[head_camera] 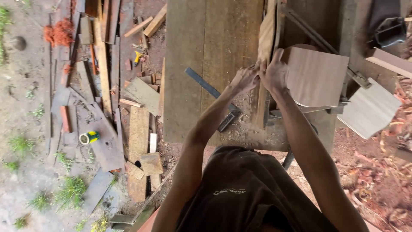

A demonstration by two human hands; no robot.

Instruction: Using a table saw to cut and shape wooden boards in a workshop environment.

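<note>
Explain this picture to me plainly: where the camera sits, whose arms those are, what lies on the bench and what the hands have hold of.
There is one picture, taken by a camera worn on a person's head and looking straight down, so the two bare arms reaching away from the dark shirt are that person's own. No machine is involved. The left hand and right hand meet on the edge of a narrow wooden board that stands on edge on a plank workbench. Whether the fingers fully close around it I cannot tell. On the bench lie a dark metal square, sawdust, and a smooth plywood panel beside the right hand. On the ground to the left are scattered wood offcuts and a tape measure.
</note>
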